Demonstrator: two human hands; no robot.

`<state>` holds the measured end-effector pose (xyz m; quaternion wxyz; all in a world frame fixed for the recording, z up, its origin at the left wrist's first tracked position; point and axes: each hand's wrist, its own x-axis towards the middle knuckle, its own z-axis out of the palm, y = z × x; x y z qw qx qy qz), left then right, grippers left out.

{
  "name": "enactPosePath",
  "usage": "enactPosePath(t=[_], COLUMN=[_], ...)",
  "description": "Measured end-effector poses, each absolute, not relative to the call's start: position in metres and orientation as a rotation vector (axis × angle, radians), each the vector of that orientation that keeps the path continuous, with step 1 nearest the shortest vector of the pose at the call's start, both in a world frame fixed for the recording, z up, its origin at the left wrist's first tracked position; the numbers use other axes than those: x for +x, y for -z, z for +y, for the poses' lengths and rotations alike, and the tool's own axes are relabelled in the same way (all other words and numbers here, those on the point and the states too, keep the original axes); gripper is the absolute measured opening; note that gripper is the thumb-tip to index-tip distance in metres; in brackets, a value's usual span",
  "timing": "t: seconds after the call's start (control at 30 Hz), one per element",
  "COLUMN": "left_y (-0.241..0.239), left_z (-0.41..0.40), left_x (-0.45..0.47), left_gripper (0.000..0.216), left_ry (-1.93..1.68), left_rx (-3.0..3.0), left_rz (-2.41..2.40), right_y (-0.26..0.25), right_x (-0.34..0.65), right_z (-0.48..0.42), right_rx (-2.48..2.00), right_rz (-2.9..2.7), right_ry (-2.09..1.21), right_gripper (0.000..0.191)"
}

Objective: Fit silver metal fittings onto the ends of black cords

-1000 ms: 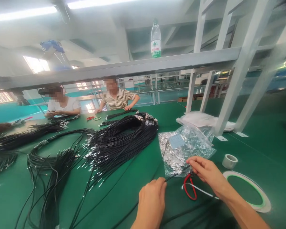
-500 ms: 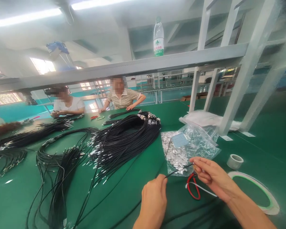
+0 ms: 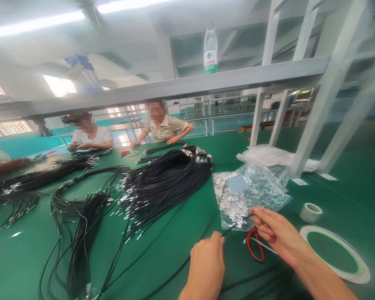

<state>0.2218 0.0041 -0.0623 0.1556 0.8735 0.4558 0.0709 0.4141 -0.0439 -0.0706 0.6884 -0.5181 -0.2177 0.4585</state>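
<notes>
Left hand: curled round a black cable (image 3: 232, 229), a firm grip by the look of it, probably to anchor the length. Left hand at (image 3: 208, 264).

Right hand (image 3: 273, 229): thumb and fingertips pinched narrow on the cable's end; likely a finer hold, for control at the tip. Whether a small part sits in the pinch: cannot tell.

Cable, between hands: short slanting span above the surface (image 3: 356, 208), apparently drawn near straight by the two-point hold.

Red-handled tool (image 3: 256, 250): just below the right hand, presumably for quick reach; working end hidden. White strip (image 3: 265, 245) crosses its handle.

Clear bag (image 3: 283, 202): lies flat just beyond the hands, silver pieces (image 3: 229, 208) within; close placement suggests easy picking.

Tape rolls: small one (image 3: 311, 213) and broad one (image 3: 364, 273), right of the right forearm, probably parked aside.

Large cable bundle (image 3: 178, 183): left of the bag, many silver tips facing near-left, perhaps laid so to keep ends together.
</notes>
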Motion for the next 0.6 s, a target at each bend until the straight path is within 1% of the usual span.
enactPosePath(t=[0.2,0.33,0.43,0.5,0.6], left_y=[0.064,0.068,0.073,0.075,0.072], left_z=[0.004,0.003,0.003,0.003,0.003], left_x=[0.222,0.222,0.221,0.219,0.218], left_gripper=[0.027,0.026,0.021,0.024,0.029], left_ry=[-0.272,-0.351,-0.464,-0.509,-0.547], left_rx=[2.485,2.441,2.362,2.316,2.277], left_rz=[1.248,1.151,1.042,1.022,1.028], right_y=[0.072,0.084,0.086,0.082,0.071], right_x=[0.409,0.391,0.382,0.382,0.389], right_z=[-0.046,-0.042,-0.041,-0.042,-0.046], right_rx=[-1.097,-1.111,-1.134,-1.125,-1.121], right_rz=[-0.525,-0.572,-0.604,-0.620,-0.642], right_ry=[-1.169,-1.270,-1.339,-1.311,-1.175], right_gripper=[0.053,0.055,0.059,0.061,0.061])
